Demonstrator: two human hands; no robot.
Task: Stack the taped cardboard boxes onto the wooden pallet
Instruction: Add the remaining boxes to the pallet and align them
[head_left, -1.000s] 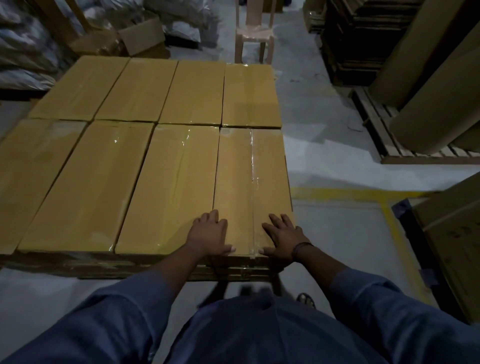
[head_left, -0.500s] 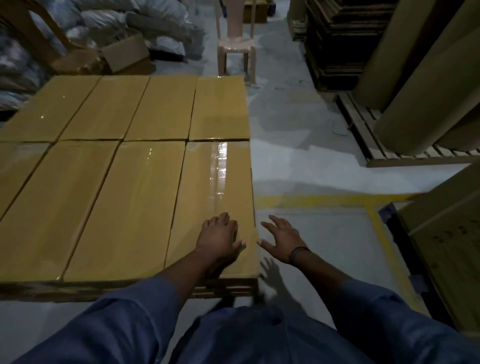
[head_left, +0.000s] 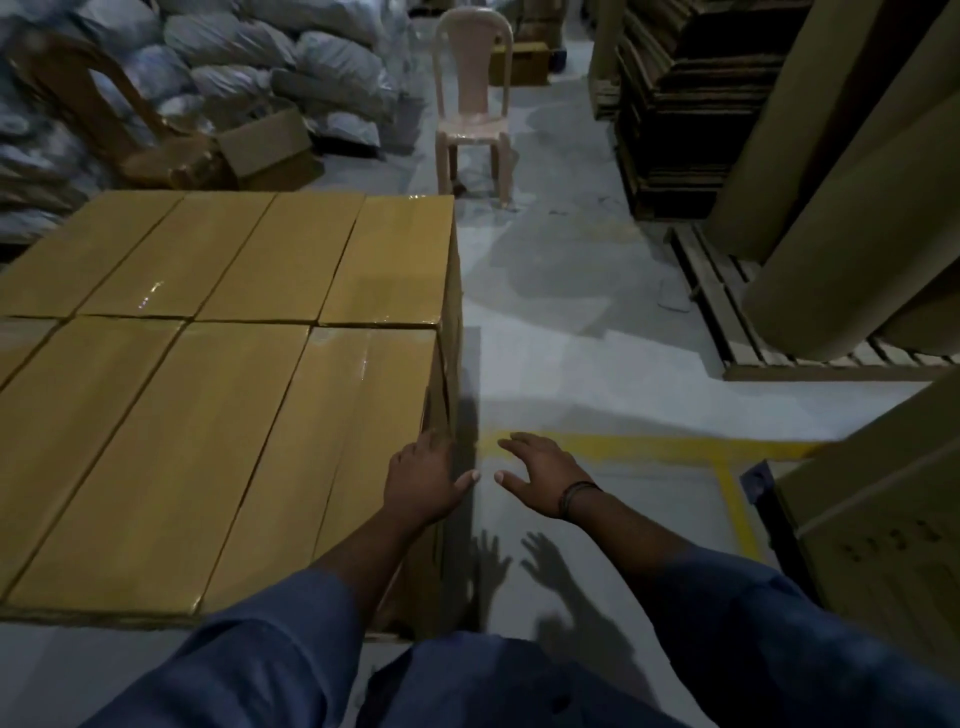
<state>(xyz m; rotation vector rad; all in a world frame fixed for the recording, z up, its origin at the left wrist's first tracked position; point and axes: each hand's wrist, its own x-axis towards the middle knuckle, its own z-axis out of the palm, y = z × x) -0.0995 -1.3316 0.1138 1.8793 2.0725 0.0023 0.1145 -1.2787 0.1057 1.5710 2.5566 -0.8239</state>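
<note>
Several taped yellow-brown cardboard boxes (head_left: 218, 395) lie packed side by side in two rows, filling the left half of the view. The nearest right-hand box (head_left: 358, 431) has clear tape along its top seam. My left hand (head_left: 423, 480) rests palm down on that box's right edge, fingers spread, gripping nothing. My right hand (head_left: 540, 473) hovers open in the air just right of the stack, above the floor, with a dark band at the wrist. The pallet under the boxes is mostly hidden; only a dark strip (head_left: 93, 618) shows at the near edge.
A plastic chair (head_left: 474, 109) stands beyond the stack. Filled sacks (head_left: 270, 52) and an open carton (head_left: 265, 143) lie at the back left. Big cardboard rolls (head_left: 852, 218) stand on a pallet (head_left: 727, 322) at right. Yellow floor tape (head_left: 649, 447) runs right; another carton (head_left: 883, 525) sits near right.
Both hands slid rightward off the top of the nearest box. My right hand has left the box and hangs over the floor. The view has shifted right and lifted.
</note>
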